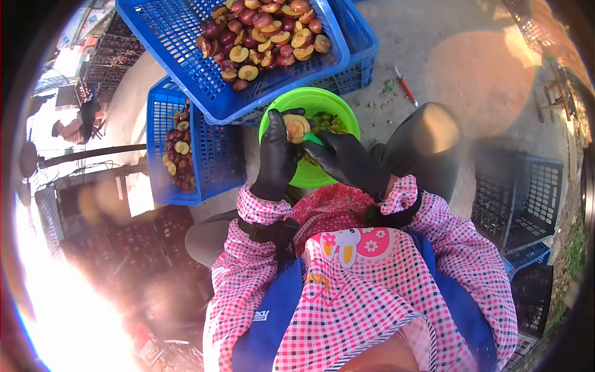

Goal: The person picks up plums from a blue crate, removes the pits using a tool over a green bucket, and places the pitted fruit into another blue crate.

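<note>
Both hands wear black gloves and meet over a bright green bowl (351, 111). Between the thumb and fingers of my left hand (277, 149) is a cut plum half (296, 128), its yellowish flesh facing up. My right hand (350, 158) is closed round a green-handled tool (312, 138), whose tip is at the fruit and too hidden to make out. Small greenish-yellow pieces (328, 122) lie inside the bowl. Just beyond the bowl, a tilted blue crate (170, 59) holds many halved plums (263, 40).
Another blue crate (217, 158) with plum halves stands at the left. A red-handled knife (406, 87) lies on the concrete floor (434, 56) among scattered bits. Dark crates (520, 198) stand at the right. Stacked dark crates fill the lower left. A person (77, 129) is at the far left.
</note>
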